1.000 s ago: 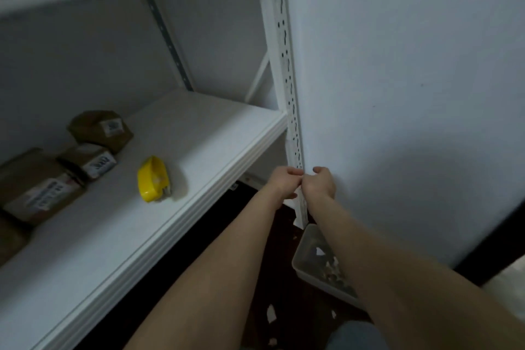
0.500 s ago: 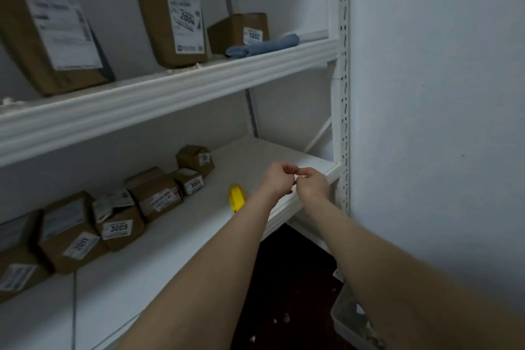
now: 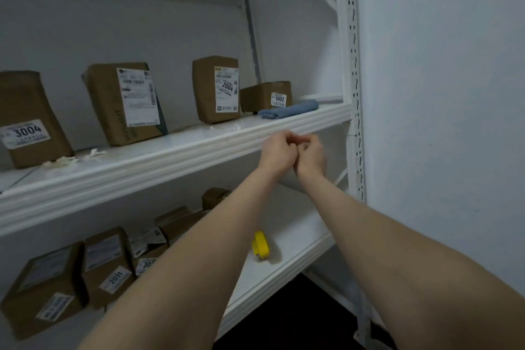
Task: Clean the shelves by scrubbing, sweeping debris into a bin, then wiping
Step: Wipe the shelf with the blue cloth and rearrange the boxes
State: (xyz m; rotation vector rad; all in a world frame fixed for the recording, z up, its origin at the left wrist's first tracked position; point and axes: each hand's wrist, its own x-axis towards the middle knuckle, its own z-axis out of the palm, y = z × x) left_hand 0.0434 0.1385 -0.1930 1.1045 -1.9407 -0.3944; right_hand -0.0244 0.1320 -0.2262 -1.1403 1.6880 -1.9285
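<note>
Both hands, left hand (image 3: 277, 152) and right hand (image 3: 310, 154), are curled together empty, knuckles touching, below the upper shelf (image 3: 170, 156). The folded blue cloth (image 3: 288, 110) lies near its front edge (probably staged there for wiping).

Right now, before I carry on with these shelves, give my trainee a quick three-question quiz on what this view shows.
1. True or false: the blue cloth lies on the upper shelf, right of the box marked 1002.
2. Which shelf holds the yellow object? A) upper B) lower C) neither
3. Fill in: scraps of white debris lie on the upper shelf in front of the box marked ____.

Key
1. True; it sits at the shelf's right end, near the front edge.
2. B, the lower shelf.
3. 3004. The left hand and right hand are curled together below that shelf's edge.
</note>
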